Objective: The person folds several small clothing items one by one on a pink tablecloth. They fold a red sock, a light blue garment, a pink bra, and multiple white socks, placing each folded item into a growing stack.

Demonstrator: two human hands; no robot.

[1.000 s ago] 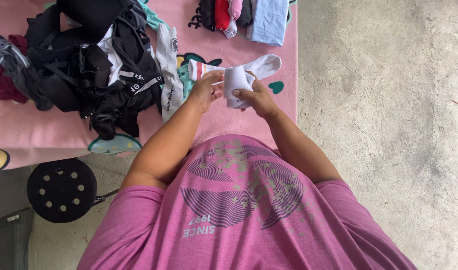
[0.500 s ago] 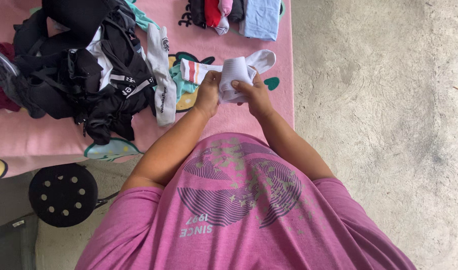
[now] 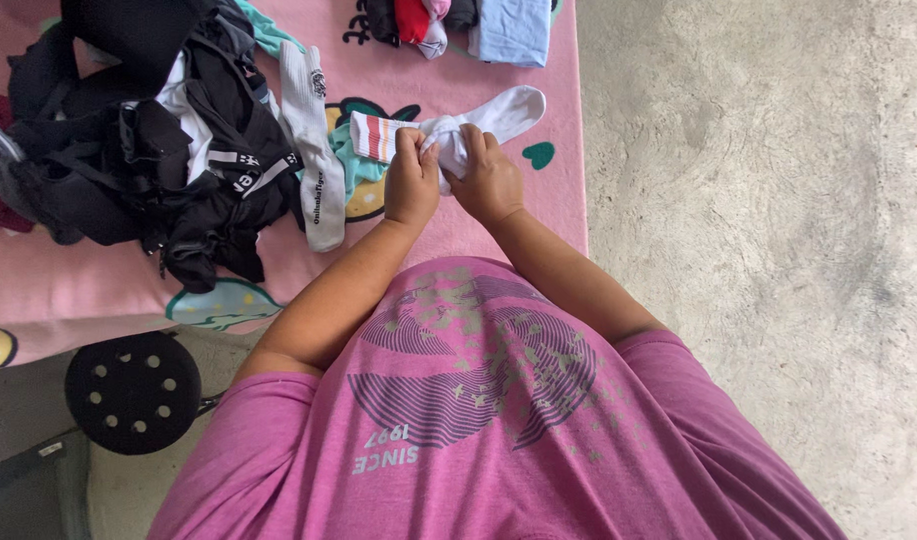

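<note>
White sock [image 3: 449,140] is bunched between both hands above the pink cloth [image 3: 499,215] — left hand [image 3: 411,180] and right hand [image 3: 489,178] each closed on it (mid-roll, by appearance) — with 1 striped sock [image 3: 379,137] just beside; finishing calls for a firm tuck.

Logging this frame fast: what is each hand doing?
Left hand: closed on the white sock.
Right hand: closed on the same white sock.

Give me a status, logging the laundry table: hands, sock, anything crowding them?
Left hand and right hand both in a closed grip on the white sock. Striped sock lies flat just beyond. Dark clothes pile off to the left, apart.
</note>
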